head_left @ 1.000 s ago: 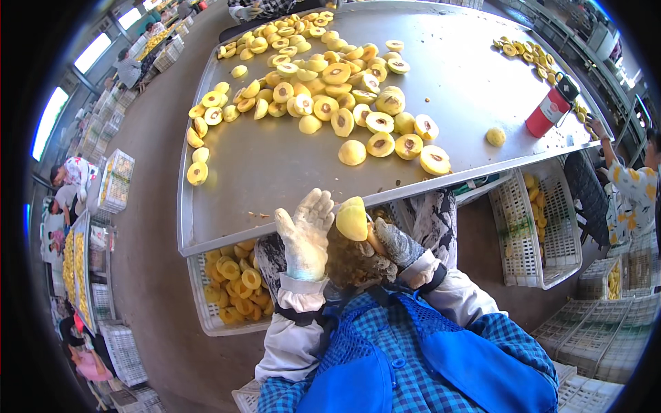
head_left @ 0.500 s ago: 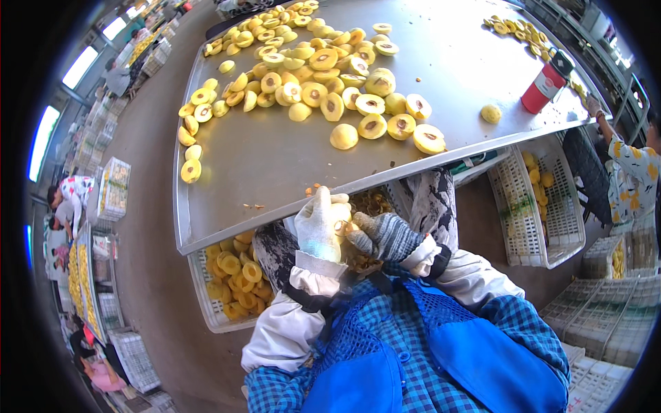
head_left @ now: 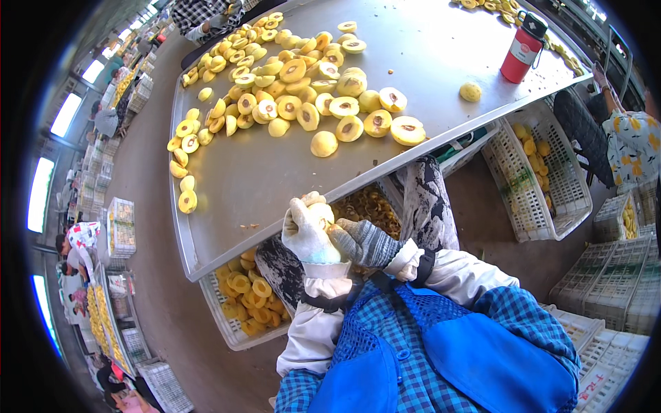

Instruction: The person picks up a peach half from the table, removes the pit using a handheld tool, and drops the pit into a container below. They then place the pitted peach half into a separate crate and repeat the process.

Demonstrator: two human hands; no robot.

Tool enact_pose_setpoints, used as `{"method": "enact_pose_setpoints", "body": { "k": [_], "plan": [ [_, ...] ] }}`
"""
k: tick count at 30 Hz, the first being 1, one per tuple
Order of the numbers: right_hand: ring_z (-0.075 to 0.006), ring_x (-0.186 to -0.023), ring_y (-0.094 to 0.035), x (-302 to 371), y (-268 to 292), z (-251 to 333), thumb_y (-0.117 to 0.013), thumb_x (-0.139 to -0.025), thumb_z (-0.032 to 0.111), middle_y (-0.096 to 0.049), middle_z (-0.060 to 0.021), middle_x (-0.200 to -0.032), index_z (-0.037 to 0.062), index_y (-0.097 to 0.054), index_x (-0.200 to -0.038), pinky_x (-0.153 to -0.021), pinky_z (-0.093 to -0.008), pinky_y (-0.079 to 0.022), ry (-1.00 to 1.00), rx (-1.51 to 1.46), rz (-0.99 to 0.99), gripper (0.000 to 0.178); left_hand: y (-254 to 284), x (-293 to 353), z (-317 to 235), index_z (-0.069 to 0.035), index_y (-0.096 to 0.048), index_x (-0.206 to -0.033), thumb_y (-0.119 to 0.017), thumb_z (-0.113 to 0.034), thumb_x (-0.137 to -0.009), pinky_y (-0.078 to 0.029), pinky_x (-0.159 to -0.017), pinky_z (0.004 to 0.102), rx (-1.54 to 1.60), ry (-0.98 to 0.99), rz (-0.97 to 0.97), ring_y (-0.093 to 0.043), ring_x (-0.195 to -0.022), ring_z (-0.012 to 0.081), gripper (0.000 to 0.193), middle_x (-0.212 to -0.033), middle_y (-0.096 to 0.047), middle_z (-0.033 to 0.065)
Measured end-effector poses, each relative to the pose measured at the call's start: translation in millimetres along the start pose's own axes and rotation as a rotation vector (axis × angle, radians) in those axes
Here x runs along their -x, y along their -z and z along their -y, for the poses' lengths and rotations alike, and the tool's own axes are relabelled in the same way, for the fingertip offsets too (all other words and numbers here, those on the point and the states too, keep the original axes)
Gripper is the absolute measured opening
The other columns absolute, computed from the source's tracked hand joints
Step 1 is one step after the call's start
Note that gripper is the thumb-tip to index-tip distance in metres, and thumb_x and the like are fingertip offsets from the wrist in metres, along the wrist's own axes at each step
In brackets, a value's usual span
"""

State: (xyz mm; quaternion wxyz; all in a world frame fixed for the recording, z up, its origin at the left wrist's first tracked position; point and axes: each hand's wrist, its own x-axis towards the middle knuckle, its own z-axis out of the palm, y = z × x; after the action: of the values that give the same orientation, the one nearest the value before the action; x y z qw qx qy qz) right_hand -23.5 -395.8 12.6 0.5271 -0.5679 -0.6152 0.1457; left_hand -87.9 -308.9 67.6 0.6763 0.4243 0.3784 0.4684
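Head view: the left hand (head_left: 308,230), in a pale glove, is wrapping its grip closely around a yellow peach (head_left: 321,215), of which only a small patch is showing between the gloved fingers. The right hand (head_left: 363,242), in a grey knit glove, is pressing against the fruit from the right with its grip narrow; whether it is pinching a tool or only the fruit I cannot tell. Both hands are working just at the near edge of the steel table (head_left: 255,172), above the person's blue checked apron.

Judging by the cut halves, the fruit is looking light, soft-fleshed and wet, so it is likely slipping easily and bruising under a hard squeeze; cupping it round the whole body, as the left hand is doing, seems the safest hold.

Farther out, a heap of halved peaches (head_left: 296,89) is spreading across the far left of the table, and one single whole peach (head_left: 470,91) is lying to the right. A red flask (head_left: 521,48) with a dark lid is standing upright near the far right corner. Under the near edge a white basket (head_left: 231,323) is holding more halves; to the right another white basket (head_left: 544,179) is holding a few fruits. White empty crates (head_left: 613,282) are stacking at the far right.
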Motion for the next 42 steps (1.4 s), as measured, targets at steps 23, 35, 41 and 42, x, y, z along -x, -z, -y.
{"method": "enact_pose_setpoints", "body": {
  "k": [23, 35, 41, 42],
  "plan": [
    [-0.0407, -0.056, -0.058, -16.8, 51.5, 8.2, -0.044, -0.094, 0.05, -0.057, -0.0222, -0.061, 0.006, -0.056, -0.103, -0.052, -0.0492, -0.045, -0.398, 0.316, 0.293, 0.047, 21.8, -15.4, 10.4, 0.0, -0.063, -0.098, -0.041, -0.042, -0.097, -0.05, -0.084, 0.0394, 0.353, 0.295, 0.459, -0.061, -0.088, 0.0273, 0.047, -0.095, -0.065, 0.0168],
    [-0.0378, -0.076, -0.062, 2.0, -3.2, 9.3, -0.047, -0.096, 0.04, -0.063, -0.0246, -0.082, 0.0051, -0.058, -0.114, -0.066, -0.0426, -0.05, -0.242, -0.368, -0.092, 0.04, 11.9, -9.6, 17.8, 0.0, -0.062, -0.099, -0.044, -0.034, -0.096, -0.053, -0.065, 0.033, 0.049, 0.131, 0.101, -0.062, -0.071, 0.0233, 0.039, -0.086, -0.065, 0.0145],
    [-0.018, -0.072, -0.06, -3.4, 3.0, 23.2, -0.047, -0.098, 0.038, -0.065, -0.0123, -0.078, 0.0009, -0.065, -0.105, -0.065, -0.032, -0.048, -0.696, -0.815, 0.07, 0.042, 20.7, -6.6, 17.7, 0.001, -0.061, -0.102, -0.044, -0.037, -0.096, -0.054, -0.063, 0.0322, 0.041, 0.092, 0.149, -0.062, -0.069, 0.0245, 0.042, -0.086, -0.065, 0.0161],
    [-0.0137, -0.063, -0.056, -6.3, 7.9, 27.6, -0.049, -0.096, 0.046, -0.062, -0.007, -0.068, 0.0028, -0.068, -0.094, -0.057, -0.0302, -0.046, -0.694, -0.774, 0.041, 0.048, 23.4, -7.2, 18.6, 0.001, -0.061, -0.101, -0.044, -0.038, -0.096, -0.054, -0.063, 0.0329, 0.097, 0.132, 0.194, -0.063, -0.068, 0.0252, 0.043, -0.085, -0.065, 0.0164]
  ]
}}
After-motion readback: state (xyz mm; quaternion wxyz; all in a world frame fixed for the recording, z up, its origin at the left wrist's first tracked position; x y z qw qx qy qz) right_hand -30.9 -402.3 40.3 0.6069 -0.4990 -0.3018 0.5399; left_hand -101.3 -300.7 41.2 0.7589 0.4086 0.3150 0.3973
